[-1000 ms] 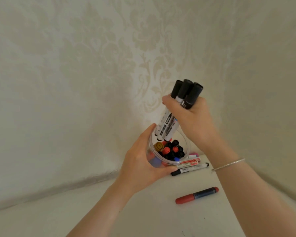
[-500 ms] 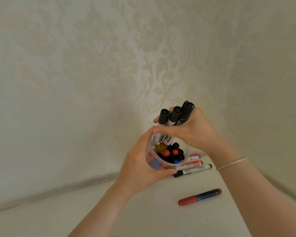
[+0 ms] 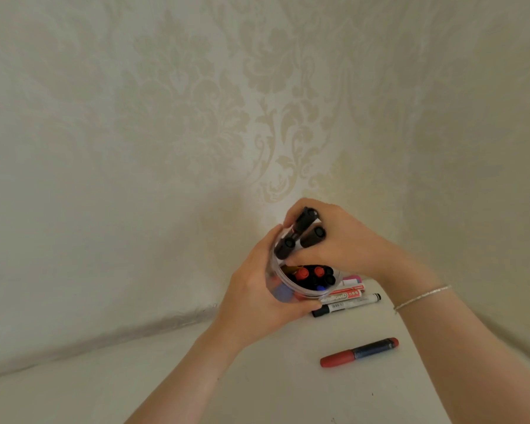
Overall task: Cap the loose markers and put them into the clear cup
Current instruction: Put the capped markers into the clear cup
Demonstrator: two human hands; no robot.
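My left hand (image 3: 257,301) grips the clear cup (image 3: 291,290) from the left and holds it tilted toward me. Several capped markers with red, black and blue caps stand inside it. My right hand (image 3: 343,243) holds three black-capped markers (image 3: 303,234) at the cup's far rim, their lower ends inside the cup. On the white table to the right lie a red-capped dark marker (image 3: 360,352), a white marker with a black cap (image 3: 346,305) and a red-labelled white marker (image 3: 343,295).
The white table (image 3: 257,387) runs into a corner of cream patterned wallpaper (image 3: 196,133) close behind the cup. A small pink-and-white object (image 3: 354,280) lies behind the loose markers. A thin bracelet (image 3: 423,296) circles my right wrist.
My right hand has come down with the three black-capped markers, from above the cup to its rim, pushing them in. The left hand and cup stayed put.
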